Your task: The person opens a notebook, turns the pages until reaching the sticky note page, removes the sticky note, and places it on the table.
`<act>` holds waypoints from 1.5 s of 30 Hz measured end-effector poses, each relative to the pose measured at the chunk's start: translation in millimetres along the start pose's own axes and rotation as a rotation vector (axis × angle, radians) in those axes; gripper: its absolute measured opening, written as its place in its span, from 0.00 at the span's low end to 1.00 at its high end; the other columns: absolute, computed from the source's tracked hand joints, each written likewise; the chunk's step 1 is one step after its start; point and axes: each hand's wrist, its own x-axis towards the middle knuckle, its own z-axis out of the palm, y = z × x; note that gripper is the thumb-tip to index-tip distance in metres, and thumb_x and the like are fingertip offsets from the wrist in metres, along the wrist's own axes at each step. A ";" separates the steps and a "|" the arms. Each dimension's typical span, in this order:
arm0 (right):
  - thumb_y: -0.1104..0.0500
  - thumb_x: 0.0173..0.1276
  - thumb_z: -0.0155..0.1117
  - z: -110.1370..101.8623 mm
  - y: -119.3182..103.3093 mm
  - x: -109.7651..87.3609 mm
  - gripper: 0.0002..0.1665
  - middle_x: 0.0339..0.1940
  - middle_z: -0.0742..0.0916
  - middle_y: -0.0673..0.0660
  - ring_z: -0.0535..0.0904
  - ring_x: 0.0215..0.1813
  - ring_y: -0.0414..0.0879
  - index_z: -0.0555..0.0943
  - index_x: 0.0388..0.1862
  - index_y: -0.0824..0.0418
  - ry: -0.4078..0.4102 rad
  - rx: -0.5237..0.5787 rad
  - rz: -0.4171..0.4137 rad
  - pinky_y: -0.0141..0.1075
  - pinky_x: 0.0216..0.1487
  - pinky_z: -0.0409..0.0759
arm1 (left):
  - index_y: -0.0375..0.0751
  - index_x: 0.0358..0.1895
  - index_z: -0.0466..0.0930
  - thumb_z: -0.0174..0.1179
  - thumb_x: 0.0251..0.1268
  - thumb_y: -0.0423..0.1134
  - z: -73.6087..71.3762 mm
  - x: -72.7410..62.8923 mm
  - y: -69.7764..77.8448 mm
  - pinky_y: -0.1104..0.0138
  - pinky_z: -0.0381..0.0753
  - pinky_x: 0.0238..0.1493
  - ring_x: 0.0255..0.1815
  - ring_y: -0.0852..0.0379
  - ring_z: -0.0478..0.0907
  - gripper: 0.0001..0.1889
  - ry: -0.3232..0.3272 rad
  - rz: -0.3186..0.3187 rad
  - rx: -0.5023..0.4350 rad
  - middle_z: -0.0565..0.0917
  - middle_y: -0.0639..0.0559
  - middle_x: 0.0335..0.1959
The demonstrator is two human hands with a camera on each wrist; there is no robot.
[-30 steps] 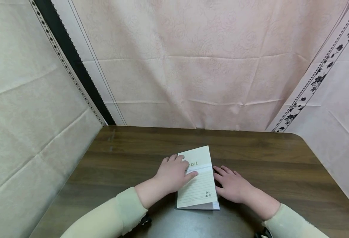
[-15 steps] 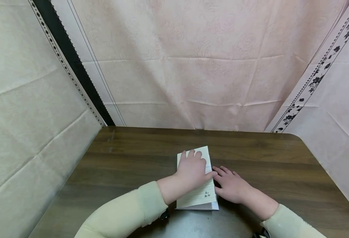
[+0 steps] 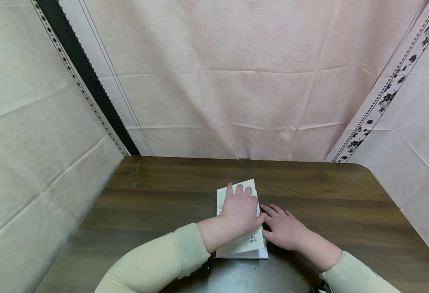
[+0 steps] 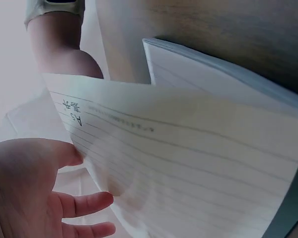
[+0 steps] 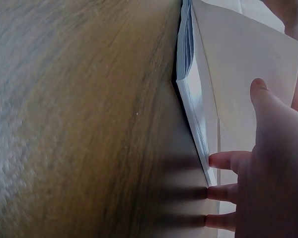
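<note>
A small notebook (image 3: 251,254) lies on the table, its pale ruled top sheet (image 4: 203,148) standing up at a slant from the pages below. Printing shows on that sheet, partly covered by my left hand. Across the sheet lies my left hand (image 3: 241,215), fingers spread and pointing away, the thumb reaching its right edge. My right hand (image 3: 284,228) rests at the notebook's right side with straight fingers. In the right wrist view, fingertips of the right hand (image 5: 273,173) meet the edge of the page block (image 5: 193,119), and its thumb is near the raised sheet.
The dark wood-grain table (image 3: 163,195) surrounds the notebook. Pale cloth (image 3: 236,101) hangs behind the table, with more cloth on the left and right. A black wrist strap (image 3: 322,287) shows at the right cuff.
My left hand has slid right across the sheet, from its left part to its right edge, and its thumb now comes close to the right hand. The right hand has stayed nearly still.
</note>
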 end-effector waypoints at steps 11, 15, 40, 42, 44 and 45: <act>0.20 0.61 0.52 6.4 4.6 0.9 0.52 0.75 0.69 0.58 0.60 0.75 0.63 0.69 0.74 0.50 0.029 -0.024 -0.033 0.68 0.65 0.61 | 0.56 0.50 0.84 0.49 0.68 0.63 -18.6 -10.2 -15.2 0.42 0.46 0.73 0.69 0.45 0.63 0.22 0.061 -0.008 0.034 0.77 0.53 0.57; 0.17 0.55 0.53 6.8 4.7 0.0 0.57 0.76 0.68 0.58 0.59 0.76 0.63 0.67 0.76 0.47 0.027 -0.035 -0.031 0.68 0.65 0.61 | 0.56 0.50 0.85 0.50 0.68 0.61 -25.7 -16.3 -24.9 0.42 0.45 0.74 0.70 0.45 0.63 0.21 0.077 -0.014 0.021 0.77 0.52 0.59; 0.18 0.57 0.53 12.1 1.7 0.6 0.57 0.77 0.65 0.61 0.56 0.77 0.64 0.64 0.78 0.47 0.014 -0.062 -0.062 0.67 0.68 0.55 | 0.44 0.39 0.87 0.60 0.63 0.49 -36.0 -71.8 -108.7 0.42 0.46 0.73 0.69 0.40 0.65 0.14 0.195 -0.114 0.091 0.79 0.46 0.56; 0.18 0.57 0.53 13.1 2.3 0.6 0.57 0.77 0.65 0.62 0.56 0.77 0.65 0.64 0.77 0.48 0.017 -0.060 -0.068 0.68 0.68 0.55 | 0.43 0.39 0.87 0.61 0.63 0.50 -34.2 -75.7 -113.0 0.42 0.46 0.73 0.69 0.40 0.65 0.14 0.186 -0.128 0.103 0.79 0.46 0.56; 0.18 0.57 0.53 13.2 2.1 0.1 0.56 0.77 0.66 0.62 0.56 0.77 0.65 0.64 0.77 0.48 0.020 -0.056 -0.072 0.68 0.68 0.56 | 0.42 0.39 0.86 0.62 0.64 0.50 -32.0 -79.3 -117.2 0.42 0.47 0.73 0.68 0.40 0.65 0.15 0.176 -0.142 0.115 0.79 0.46 0.56; 0.18 0.57 0.53 13.5 2.1 0.0 0.56 0.77 0.66 0.62 0.56 0.76 0.65 0.64 0.77 0.48 0.022 -0.053 -0.074 0.68 0.68 0.56 | 0.42 0.40 0.86 0.62 0.63 0.51 -31.0 -81.2 -119.3 0.42 0.47 0.73 0.68 0.40 0.65 0.16 0.173 -0.150 0.119 0.79 0.46 0.56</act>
